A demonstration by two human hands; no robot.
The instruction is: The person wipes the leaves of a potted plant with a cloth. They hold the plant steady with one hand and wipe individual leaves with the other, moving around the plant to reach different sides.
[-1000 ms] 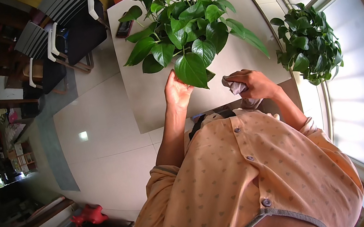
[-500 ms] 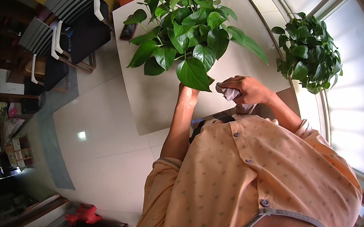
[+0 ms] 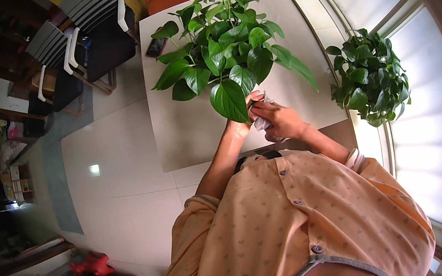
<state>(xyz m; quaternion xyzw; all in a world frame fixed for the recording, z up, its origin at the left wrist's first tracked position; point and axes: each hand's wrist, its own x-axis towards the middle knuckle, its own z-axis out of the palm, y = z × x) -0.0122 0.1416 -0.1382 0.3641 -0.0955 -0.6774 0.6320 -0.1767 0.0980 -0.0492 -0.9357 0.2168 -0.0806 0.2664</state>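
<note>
We see a large green leaf (image 3: 228, 100) at the near edge of a potted plant (image 3: 223, 44) that stands on a pale counter (image 3: 184, 126). The leaf hangs toward the person, just above the 2 hands. The left hand (image 3: 243, 122) lies under and behind this leaf, mostly hidden by it; we cannot tell how far its fingers are spread. The right hand (image 3: 279, 119) is closed around a crumpled white cloth (image 3: 261, 121), which sits against the leaf's right edge, touching or nearly touching it. Both forearms rise from the lower edge, out of a peach shirt (image 3: 294, 225) with buttons.

Farther out on the counter, a dark phone (image 3: 156, 47) lies near the far left corner, well apart from the hands. Beyond the counter's right side, a 2nd leafy plant (image 3: 369, 75) stands by a bright window (image 3: 431, 103). At the far left, 2 chairs (image 3: 91, 25) with grey slatted backs stand on the tiled floor (image 3: 115, 167), and a red object (image 3: 93, 266) lies low at the left.
</note>
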